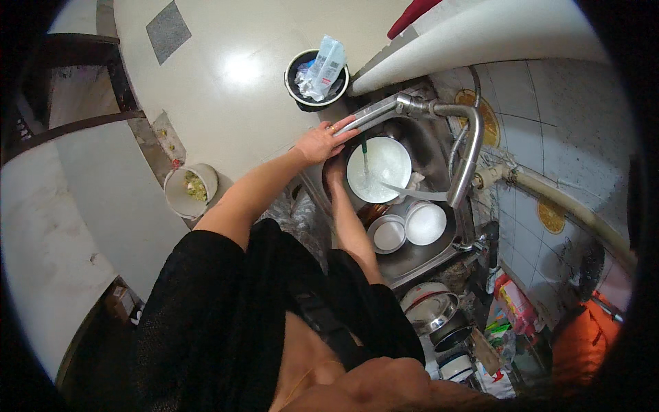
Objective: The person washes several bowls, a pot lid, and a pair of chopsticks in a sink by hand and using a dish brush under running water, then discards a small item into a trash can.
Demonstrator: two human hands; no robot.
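My left hand (322, 143) reaches over the sink's left side. Its stretched fingers lie against a steel bar (374, 113) at the far left of the basin, and a ring shows on one finger. Lower down, my right hand (334, 169) is inside the left edge of the metal sink (405, 271), beside a large white bowl (388, 161); its fingers are hidden. A thin green and whitish object (364, 152) reaches into that bowl. Water (415, 192) seems to stream into it from the bent steel faucet (473, 137). Two smaller white bowls (425, 223) (389, 235) sit nearer me.
Beyond the sink stands a bin (292, 79) with plastic wrapping in it. A white bucket (171, 192) holding green scraps is on the floor at left. Pots and a steel pan (432, 312) crowd the right, near an orange item (587, 343). A pipe (570, 213) runs along the tiled wall.
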